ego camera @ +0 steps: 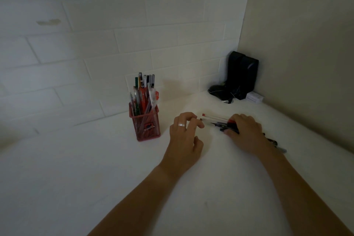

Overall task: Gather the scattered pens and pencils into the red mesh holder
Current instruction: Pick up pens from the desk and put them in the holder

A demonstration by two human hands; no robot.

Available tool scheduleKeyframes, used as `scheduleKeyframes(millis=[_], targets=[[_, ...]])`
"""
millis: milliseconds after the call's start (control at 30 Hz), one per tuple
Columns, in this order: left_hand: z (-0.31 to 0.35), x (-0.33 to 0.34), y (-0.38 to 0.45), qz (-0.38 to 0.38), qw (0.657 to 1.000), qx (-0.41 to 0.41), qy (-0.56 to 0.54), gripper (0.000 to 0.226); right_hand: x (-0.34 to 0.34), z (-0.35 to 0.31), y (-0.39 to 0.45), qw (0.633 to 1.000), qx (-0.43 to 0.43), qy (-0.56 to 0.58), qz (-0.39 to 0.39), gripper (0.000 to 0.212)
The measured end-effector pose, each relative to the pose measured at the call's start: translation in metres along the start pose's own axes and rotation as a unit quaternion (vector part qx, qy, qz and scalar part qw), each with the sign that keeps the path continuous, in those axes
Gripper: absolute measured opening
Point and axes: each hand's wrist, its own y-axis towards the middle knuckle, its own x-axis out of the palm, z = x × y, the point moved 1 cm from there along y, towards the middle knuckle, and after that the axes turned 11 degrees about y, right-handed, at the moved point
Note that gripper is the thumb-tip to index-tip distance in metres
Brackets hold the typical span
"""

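The red mesh holder stands upright on the white table, left of my hands, with several pens and pencils sticking out of it. My right hand is closed over a bundle of pens lying on the table; their tips point left and their back ends stick out past my wrist. My left hand, with a ring on one finger, hovers at the bundle's left end. Its fingers are curled and apart, fingertips close to the pen tips, holding nothing that I can see.
A black boxy object with a dark bundle and cord beside it stands in the far right corner, with a small white box next to it. A white brick wall runs behind the table, and a beige wall bounds the right side.
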Motion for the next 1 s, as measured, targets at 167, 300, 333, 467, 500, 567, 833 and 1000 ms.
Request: scheduleKeyframes(millis=[167,300,333,467,500,567,833,1000], targets=[[-0.004,0.003,-0.001,0.0,1.0,-0.006,-0.007,0.044,0.001,-0.003,0.003,1.0,0.002,0.019,-0.014,0.017],[-0.003,0.001,0.0,0.014,1.0,-0.02,-0.013,0.046,0.004,0.0,0.006,1.0,-0.011,-0.019,0.006,0.011],[-0.001,-0.001,0.0,0.022,0.999,-0.024,-0.015,0.046,0.004,0.0,0.006,0.998,-0.031,-0.038,0.027,0.011],[0.004,-0.006,0.002,0.083,0.996,-0.017,0.01,0.054,-0.001,-0.021,0.002,0.977,-0.154,-0.102,0.107,0.015],[0.004,-0.007,0.003,0.089,0.996,-0.009,0.023,0.058,-0.002,-0.031,0.0,0.974,-0.174,-0.104,0.098,0.017],[0.005,-0.004,0.004,0.077,0.994,0.021,0.075,0.064,0.002,-0.048,-0.003,0.972,-0.206,-0.097,0.065,0.017],[-0.016,0.013,0.006,0.025,0.965,0.072,0.252,0.024,0.011,-0.081,-0.014,0.978,-0.195,-0.03,-0.064,0.017],[-0.025,0.006,0.006,-0.059,0.967,0.118,0.218,0.022,-0.001,-0.076,-0.014,0.97,-0.231,0.022,-0.075,0.021]])
